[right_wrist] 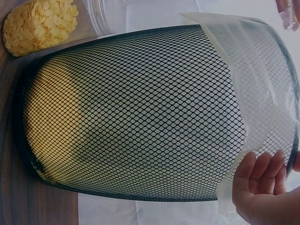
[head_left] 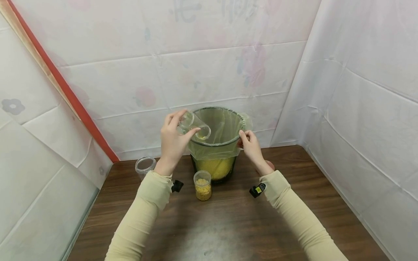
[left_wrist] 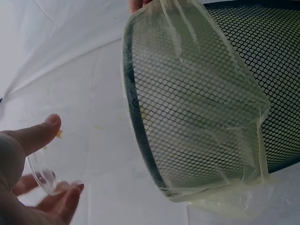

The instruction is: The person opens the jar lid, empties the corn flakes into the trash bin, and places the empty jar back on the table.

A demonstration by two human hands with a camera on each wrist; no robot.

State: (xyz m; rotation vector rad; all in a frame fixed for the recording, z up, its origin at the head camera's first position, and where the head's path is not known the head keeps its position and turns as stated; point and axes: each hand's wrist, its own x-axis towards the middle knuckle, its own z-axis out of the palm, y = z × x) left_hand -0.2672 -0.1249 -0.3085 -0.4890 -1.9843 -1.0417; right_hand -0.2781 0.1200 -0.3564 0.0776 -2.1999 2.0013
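Note:
A black mesh trash bin (head_left: 228,167) stands upright, its pale green plastic liner (head_left: 209,151) folded over the rim. Through the mesh, something yellow shows at the bottom. My left hand (head_left: 172,136) holds a clear plastic jar (head_left: 203,125) between thumb and fingers, tilted with its mouth over the bin's opening. Bits of yellow cling near the thumb in the left wrist view, where a clear jar rim (left_wrist: 37,168) shows. On the bin's right side, my right hand (head_left: 252,146) pinches the rim and liner, with curled fingers (right_wrist: 262,168) against the outer wall.
In front of the bin stands a clear jar of yellow flakes (head_left: 203,188). Another clear jar (head_left: 145,165) is left of it, partly behind my left forearm. A reddish round thing (head_left: 270,165) peeks out behind my right wrist. White sheeting (head_left: 124,87) surrounds the wooden table (head_left: 248,224).

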